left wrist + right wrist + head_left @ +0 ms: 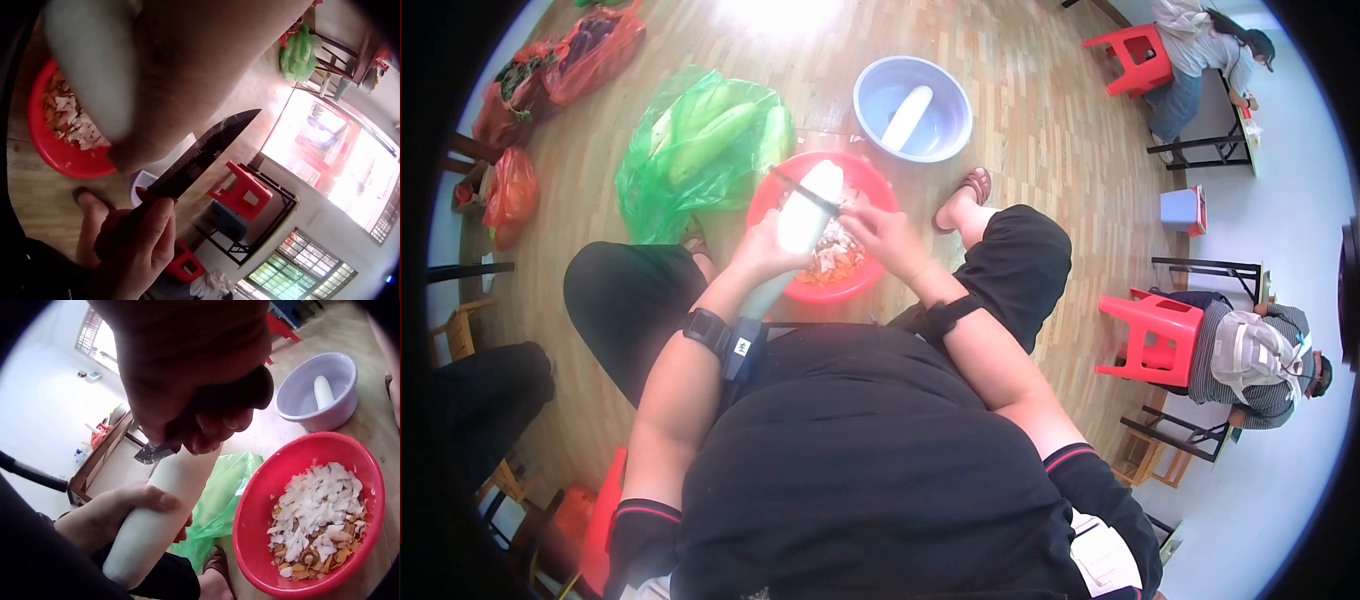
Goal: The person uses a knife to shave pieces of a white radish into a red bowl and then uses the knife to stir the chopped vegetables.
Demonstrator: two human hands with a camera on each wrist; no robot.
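Wooden floor runs under everything, with a red basin (772, 205) of pale and orange peelings (315, 519) between the seated person's knees and a lilac basin (880, 90) holding one peeled white radish at about one o'clock from it. A green bag of vegetables (700, 140) lies at ten o'clock.

The left hand (762, 250) is wrapped around the lower part of a long white radish (805, 215); the right hand (887, 235) is curled tightly on the handle of a dark knife (203, 156), whose blade lies across the radish near its upper end.

The radish hangs over the red basin, its long axis tilted, the rounded tip pointing away toward twelve o'clock and the butt back toward the body at about seven.

To peel well, I judge the blade should stay shallow and nearly flat to the skin, stroking away from the gripping fingers, while the left hand turns the root between strokes so the shavings fall into the basin.
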